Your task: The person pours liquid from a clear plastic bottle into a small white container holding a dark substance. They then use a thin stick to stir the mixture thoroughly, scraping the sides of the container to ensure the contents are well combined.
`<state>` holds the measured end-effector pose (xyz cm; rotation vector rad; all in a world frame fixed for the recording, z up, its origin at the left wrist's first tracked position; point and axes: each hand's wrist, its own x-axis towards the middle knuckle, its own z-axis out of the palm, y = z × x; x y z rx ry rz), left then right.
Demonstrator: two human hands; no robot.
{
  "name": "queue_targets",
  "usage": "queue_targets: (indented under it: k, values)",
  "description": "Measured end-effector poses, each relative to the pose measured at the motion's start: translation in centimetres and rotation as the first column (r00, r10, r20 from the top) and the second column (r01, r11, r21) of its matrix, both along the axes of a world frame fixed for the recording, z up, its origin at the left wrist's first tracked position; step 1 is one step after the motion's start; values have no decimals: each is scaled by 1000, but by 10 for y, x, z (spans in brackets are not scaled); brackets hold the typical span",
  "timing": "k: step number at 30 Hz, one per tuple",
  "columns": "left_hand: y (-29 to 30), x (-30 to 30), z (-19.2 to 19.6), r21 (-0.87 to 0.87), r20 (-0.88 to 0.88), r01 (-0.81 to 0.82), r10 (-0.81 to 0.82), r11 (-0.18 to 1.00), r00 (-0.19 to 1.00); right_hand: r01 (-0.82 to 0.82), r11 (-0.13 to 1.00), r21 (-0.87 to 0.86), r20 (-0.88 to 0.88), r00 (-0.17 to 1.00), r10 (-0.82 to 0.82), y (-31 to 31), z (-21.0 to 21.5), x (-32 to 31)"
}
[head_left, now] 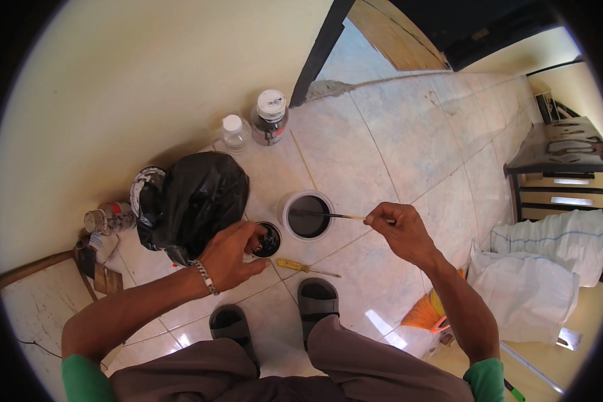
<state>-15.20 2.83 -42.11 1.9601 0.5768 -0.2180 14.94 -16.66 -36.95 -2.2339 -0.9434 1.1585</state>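
Note:
My right hand [405, 231] pinches the end of a thin stick [348, 216] between thumb and fingers. Its darkened far end reaches into a white tub [285, 216] that contains dark grey liquid. To the left of the tub, my left hand [233, 258] curls its fingers over the edge of a small open can [279, 245], dark inside with pale flecks. The fingertips are partly hidden there. A screwdriver with a yellow handle [291, 264] lies on the tiles just in front of the can, near my sandals [318, 301].
A black plastic bag [201, 194] covers something by the wall. Behind it stand a clear bottle [236, 139] and a white-lidded jar [270, 126]; another jar [114, 218] is at left. Another thin stick [303, 159] lies beyond the tub. An orange broom [422, 310] and white sacks [526, 288] are right.

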Motion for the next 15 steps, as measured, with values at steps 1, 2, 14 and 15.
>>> queue_targets:
  k: [1,2,14,15]
  values:
    - [2,5,-3,8,20,-16,16,1000,1000,-13,1000,17,18,1000,13,4,1,-1]
    - [2,9,-9,39,47,-27,25,999,999,-66,998,6,87,994,65,8,4,-3]
    - [-3,62,-45,243,169,16,-58,970,984,-530,848,-12,400,774,490,43,-12,-55]
    - [-3,61,-47,248,180,10,-56,969,982,-495,869,11,432,786,442,41,-15,-53]
